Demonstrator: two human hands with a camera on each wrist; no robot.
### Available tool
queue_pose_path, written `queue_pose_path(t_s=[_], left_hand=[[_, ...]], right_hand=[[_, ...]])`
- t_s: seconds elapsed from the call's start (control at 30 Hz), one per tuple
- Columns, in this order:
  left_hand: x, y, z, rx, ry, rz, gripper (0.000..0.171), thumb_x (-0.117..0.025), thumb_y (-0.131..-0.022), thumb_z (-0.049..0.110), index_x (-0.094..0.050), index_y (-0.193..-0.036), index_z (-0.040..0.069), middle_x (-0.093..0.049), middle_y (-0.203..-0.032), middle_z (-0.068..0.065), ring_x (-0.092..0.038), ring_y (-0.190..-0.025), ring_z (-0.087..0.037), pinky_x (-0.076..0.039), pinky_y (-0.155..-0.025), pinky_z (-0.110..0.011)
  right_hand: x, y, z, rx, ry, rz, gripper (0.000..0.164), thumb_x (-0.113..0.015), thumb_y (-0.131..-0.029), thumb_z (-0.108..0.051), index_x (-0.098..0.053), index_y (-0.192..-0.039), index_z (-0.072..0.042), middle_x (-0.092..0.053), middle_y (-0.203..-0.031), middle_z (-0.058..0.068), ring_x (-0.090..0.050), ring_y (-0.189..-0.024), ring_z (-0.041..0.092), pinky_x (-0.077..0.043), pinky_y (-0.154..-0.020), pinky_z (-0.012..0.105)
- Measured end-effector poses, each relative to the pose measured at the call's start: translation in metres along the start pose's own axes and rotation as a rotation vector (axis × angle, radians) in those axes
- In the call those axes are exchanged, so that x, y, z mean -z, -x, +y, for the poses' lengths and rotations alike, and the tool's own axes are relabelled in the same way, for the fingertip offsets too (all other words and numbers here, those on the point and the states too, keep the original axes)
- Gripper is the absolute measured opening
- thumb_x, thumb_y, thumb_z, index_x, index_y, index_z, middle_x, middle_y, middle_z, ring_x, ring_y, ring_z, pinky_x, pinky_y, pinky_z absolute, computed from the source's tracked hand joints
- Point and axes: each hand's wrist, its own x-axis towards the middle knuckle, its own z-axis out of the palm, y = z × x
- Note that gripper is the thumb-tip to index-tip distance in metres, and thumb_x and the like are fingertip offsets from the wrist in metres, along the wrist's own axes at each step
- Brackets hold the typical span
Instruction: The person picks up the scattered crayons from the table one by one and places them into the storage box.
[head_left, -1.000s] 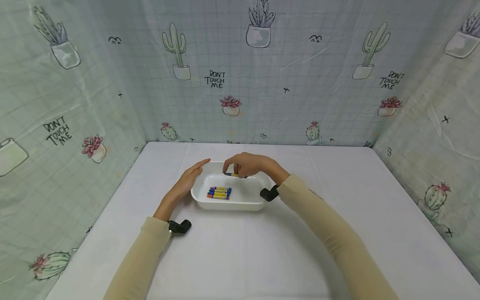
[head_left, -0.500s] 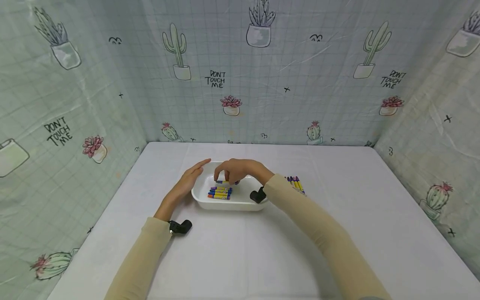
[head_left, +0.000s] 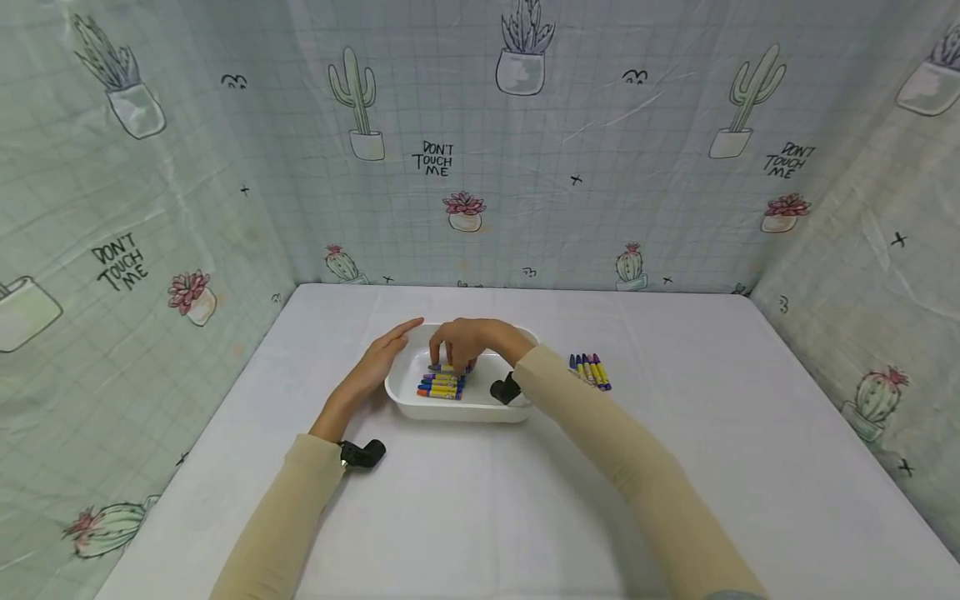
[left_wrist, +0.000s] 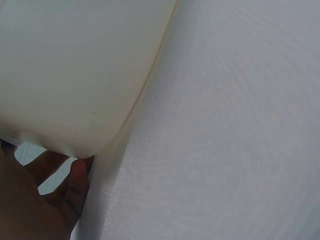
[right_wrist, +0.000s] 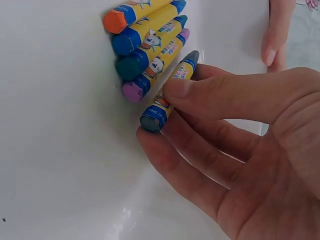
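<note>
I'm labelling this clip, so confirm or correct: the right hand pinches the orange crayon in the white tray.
Wrong crayon: the right hand pinches a dark crayon in the white tray; the orange crayon lies at the row's far end, as the right wrist view shows.

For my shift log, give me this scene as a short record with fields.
Right hand: pinches a dark crayon in the tray
Left hand: touches the tray's left side
Crayon row: four in the tray, orange, blue, green, purple; purple nearest the held one
Other crayons: on the table, right of the tray; count unclear
Backdrop: cloth printed with potted plants
</note>
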Motion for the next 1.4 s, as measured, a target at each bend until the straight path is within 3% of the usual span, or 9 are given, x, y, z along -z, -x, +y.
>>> queue_pose_path(t_s=[0.3,1.4], left_hand=[[-0.0001,-0.0013,-0.0036,-0.027,-0.042,0.018,0.049,-0.028,-0.114,0.024,-0.037,-0.162,0.026,-0.027,-0.172,-0.009,-0.020,-0.160,-0.038,-0.018,-0.127,-0.064],[-0.0012,0.0030,0.0002,-0.024,-0.046,0.017,0.049,-0.027,-0.114,0.026,-0.036,-0.162,0.023,-0.026,-0.172,-0.012,-0.024,-0.159,-0.039,-0.027,-0.125,-0.062]], right_hand=[[-0.0032,-0.0077,0.0002,-0.015,0.026,-0.019,0.039,-0.069,-0.090,0.001,-0.070,-0.121,-0.023,-0.068,-0.112,0.006,-0.065,-0.092,0.017,-0.060,-0.076,0.028],[-0.0041,-0.0027,-0.0076,-0.070,-0.029,-0.012,0.043,-0.068,-0.091,0.003,-0.069,-0.125,-0.023,-0.068,-0.116,0.007,-0.065,-0.098,0.020,-0.063,-0.084,0.034]])
